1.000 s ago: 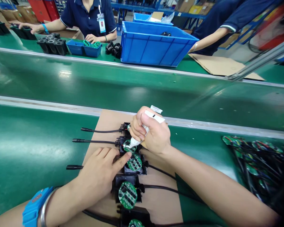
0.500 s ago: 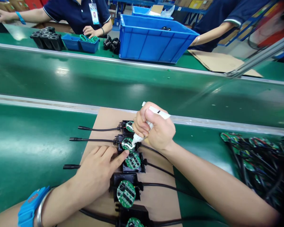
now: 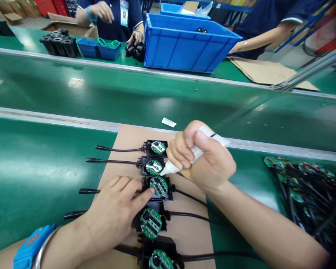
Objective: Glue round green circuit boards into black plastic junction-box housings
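In the head view my right hand (image 3: 203, 155) is wrapped around a white squeeze tube (image 3: 170, 168), its nozzle pointing down-left. The tip is just beside a round green circuit board (image 3: 154, 167) that bears a white paste line. My left hand (image 3: 120, 203) lies with fingers spread over the left side of the row, thumb at the edge of the third circuit board (image 3: 159, 186), which shows no paste. Each board sits on a black housing (image 3: 170, 246) with black cables. The farthest board (image 3: 158, 147) also carries white paste.
The row rests on brown cardboard (image 3: 190, 228). Boards with tangled cables (image 3: 299, 186) are piled at right. A white scrap (image 3: 168, 122) lies on the green strip beyond. Across it, two co-workers stand near a large blue crate (image 3: 184, 48), small blue bins (image 3: 109, 51) and black parts (image 3: 60, 44).
My right hand has moved right and slightly down, bringing the tube tip off the second board's middle to its edge. My left thumb has shifted down to the third board. White paste now spans the second board.
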{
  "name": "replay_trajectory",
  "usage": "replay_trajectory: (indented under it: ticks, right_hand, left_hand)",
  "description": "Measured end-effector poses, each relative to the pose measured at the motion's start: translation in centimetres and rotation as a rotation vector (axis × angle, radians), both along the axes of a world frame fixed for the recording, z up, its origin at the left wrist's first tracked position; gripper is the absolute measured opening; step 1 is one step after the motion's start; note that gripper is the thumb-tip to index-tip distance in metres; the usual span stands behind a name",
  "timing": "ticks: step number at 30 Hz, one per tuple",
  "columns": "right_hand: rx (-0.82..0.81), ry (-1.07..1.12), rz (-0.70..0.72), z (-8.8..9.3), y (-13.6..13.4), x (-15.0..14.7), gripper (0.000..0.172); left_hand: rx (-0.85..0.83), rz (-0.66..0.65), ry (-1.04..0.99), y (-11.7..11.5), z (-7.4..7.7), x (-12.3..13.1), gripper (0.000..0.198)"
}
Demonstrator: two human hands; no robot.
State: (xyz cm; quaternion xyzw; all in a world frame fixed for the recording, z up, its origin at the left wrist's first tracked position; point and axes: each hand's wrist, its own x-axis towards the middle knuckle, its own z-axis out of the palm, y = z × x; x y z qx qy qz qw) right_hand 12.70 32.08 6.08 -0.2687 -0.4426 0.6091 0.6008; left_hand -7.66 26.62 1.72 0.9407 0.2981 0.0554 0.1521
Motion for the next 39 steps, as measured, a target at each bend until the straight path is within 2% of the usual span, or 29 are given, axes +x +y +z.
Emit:
replay_trajectory:
  ticks: [4,9,20,27,35,39]
  right_hand:
    - [-0.012,0.045,0.064,-0.6,-1.8,-1.1,0.024]
    - [0.048,0.035,0.031,-1.6,-1.9,-2.0,0.024]
    - [0.005,-0.028,0.037,-0.4,-4.4,-0.7,0.021]
    - [0.009,-0.033,-0.002,-0.8,-3.7,0.4,0.023]
    - [0.051,-0.027,-0.041,-1.6,-2.3,-0.2,0.023]
    - [0.049,-0.059,-0.037,-0.9,-2.6,0.5,0.022]
  left_hand:
    - [-0.033,-0.013,0.039,-0.8,0.4,-0.1,0.071]
    - [-0.027,-0.02,0.062,-0.7,0.4,-0.1,0.073]
    - [-0.002,-0.039,0.03,-0.7,-0.1,-0.3,0.066]
    - [0.018,-0.04,0.001,-0.6,-0.2,-0.3,0.068]
    - [0.023,-0.028,-0.019,-0.8,-0.5,-0.3,0.071]
    - [0.027,-0.026,-0.011,-0.8,0.2,-0.5,0.065]
